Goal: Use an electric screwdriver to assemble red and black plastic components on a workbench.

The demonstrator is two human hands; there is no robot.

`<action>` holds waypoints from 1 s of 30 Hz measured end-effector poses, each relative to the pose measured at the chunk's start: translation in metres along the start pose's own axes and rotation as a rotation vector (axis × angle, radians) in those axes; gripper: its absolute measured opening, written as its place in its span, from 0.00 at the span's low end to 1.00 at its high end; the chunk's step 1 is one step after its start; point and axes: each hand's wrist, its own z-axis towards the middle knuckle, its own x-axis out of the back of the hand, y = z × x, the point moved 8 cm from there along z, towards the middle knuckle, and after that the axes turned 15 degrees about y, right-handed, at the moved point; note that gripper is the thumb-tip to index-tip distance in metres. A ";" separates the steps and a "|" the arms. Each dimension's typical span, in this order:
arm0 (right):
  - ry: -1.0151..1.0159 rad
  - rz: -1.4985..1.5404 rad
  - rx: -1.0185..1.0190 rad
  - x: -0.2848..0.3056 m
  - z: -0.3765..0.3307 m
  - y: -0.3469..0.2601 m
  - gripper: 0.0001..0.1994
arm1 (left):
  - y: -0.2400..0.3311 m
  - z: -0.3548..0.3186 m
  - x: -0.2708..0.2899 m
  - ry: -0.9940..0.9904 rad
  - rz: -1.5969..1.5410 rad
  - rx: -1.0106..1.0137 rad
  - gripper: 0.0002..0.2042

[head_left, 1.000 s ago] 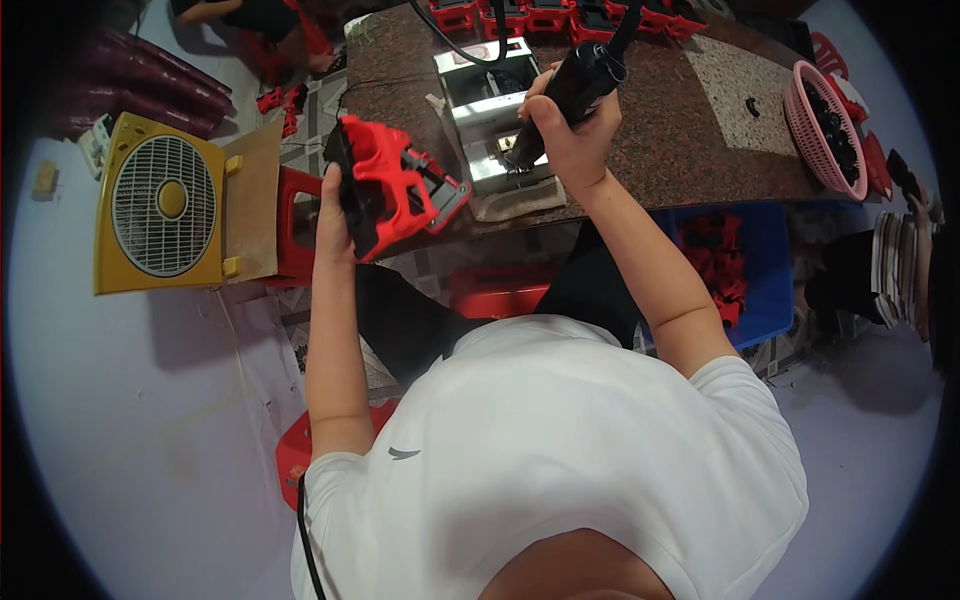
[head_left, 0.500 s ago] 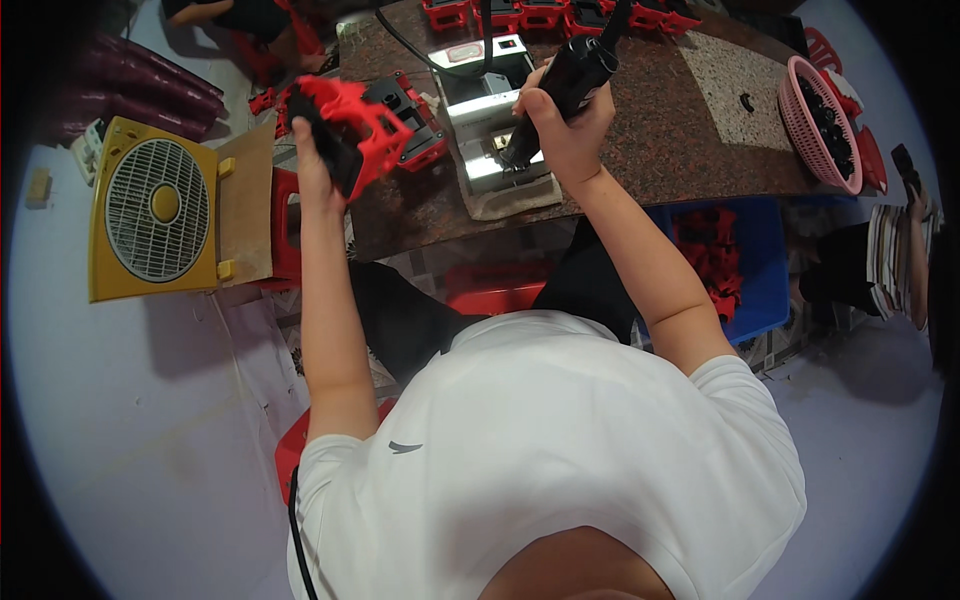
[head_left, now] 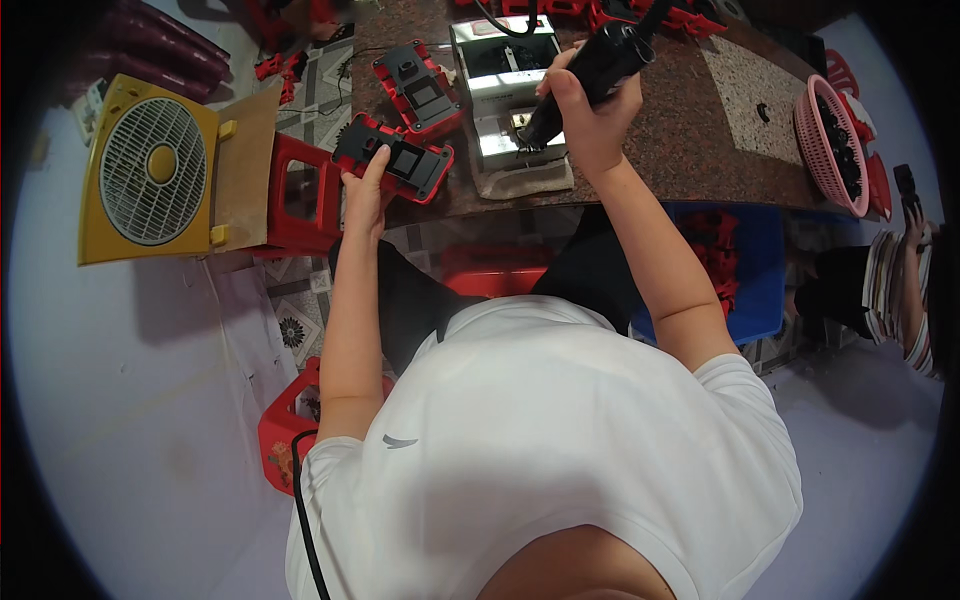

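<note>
My left hand (head_left: 364, 198) grips a red-and-black plastic housing (head_left: 392, 158) by its near left end, dark face up, at the table's front left edge. The thumb lies on top; the other fingers are mostly hidden beneath. A similar housing (head_left: 417, 87) sits just beyond it on the table. My right hand (head_left: 600, 118) is wrapped round a black electric screwdriver (head_left: 590, 80), held at a slant. Its lower end is down at the front of a shiny metal screw feeder box (head_left: 499, 140); whether the tip touches is hard to see.
Red parts (head_left: 610, 12) line the table's far side. A pink basket (head_left: 818, 150) of black pieces stands at the right. Below are a blue crate (head_left: 762, 270) of red parts and red stools (head_left: 305, 200). A yellow fan (head_left: 150, 170) is left; another person's hand (head_left: 914, 230) shows far right.
My left hand has turned the housing from on edge to dark face up and lowered it to the table's front edge. My right hand keeps the screwdriver at the feeder box.
</note>
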 end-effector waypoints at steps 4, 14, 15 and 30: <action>0.009 -0.004 -0.065 -0.010 0.006 0.008 0.15 | -0.002 0.001 0.000 -0.092 -0.028 0.097 0.29; -0.061 0.264 -0.201 -0.063 -0.002 -0.017 0.11 | 0.001 -0.010 -0.007 -0.111 -0.110 -0.060 0.22; -0.091 0.295 -0.134 -0.069 -0.006 -0.020 0.13 | 0.003 -0.010 -0.006 -0.086 -0.093 -0.104 0.21; -0.139 0.223 -0.135 -0.093 -0.021 -0.015 0.16 | 0.002 -0.008 -0.001 -0.017 -0.116 -0.166 0.27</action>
